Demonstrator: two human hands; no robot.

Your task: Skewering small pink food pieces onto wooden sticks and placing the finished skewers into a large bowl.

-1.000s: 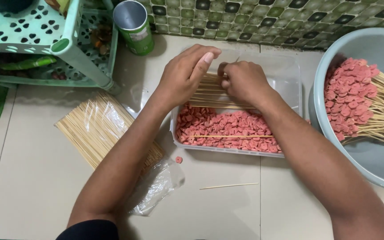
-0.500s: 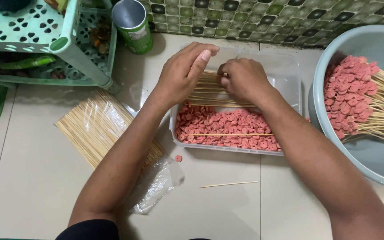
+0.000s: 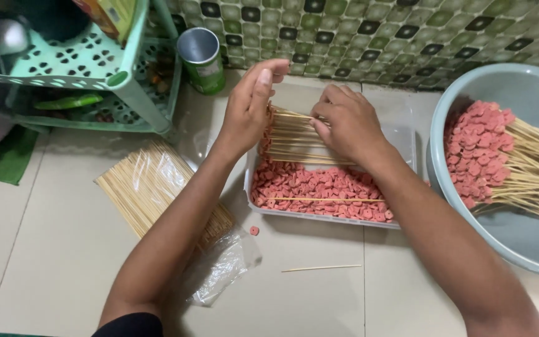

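Observation:
A clear plastic tray (image 3: 407,140) on the floor holds many pink sausage slices (image 3: 319,187) and a bundle of bamboo skewers (image 3: 291,140) lying across its far half. My left hand (image 3: 251,106) stands upright with straight fingers, its palm against the left tips of the bundle. My right hand (image 3: 347,122) rests on the bundle from the right, fingertips pinched on a skewer near the top. One single skewer (image 3: 325,200) lies on the slices near the tray's front.
A grey-blue basin (image 3: 519,249) at the right holds several skewers loaded with pink slices (image 3: 478,146). A plastic bag of bare skewers (image 3: 151,187) lies at the left, beside a green plastic rack (image 3: 132,93) and a metal can (image 3: 202,59). A loose skewer (image 3: 322,268) and one slice (image 3: 254,230) lie on the floor.
Both hands stay on the skewer bundle. My left hand has straightened a little against the tips; my right hand has shifted slightly along the bundle.

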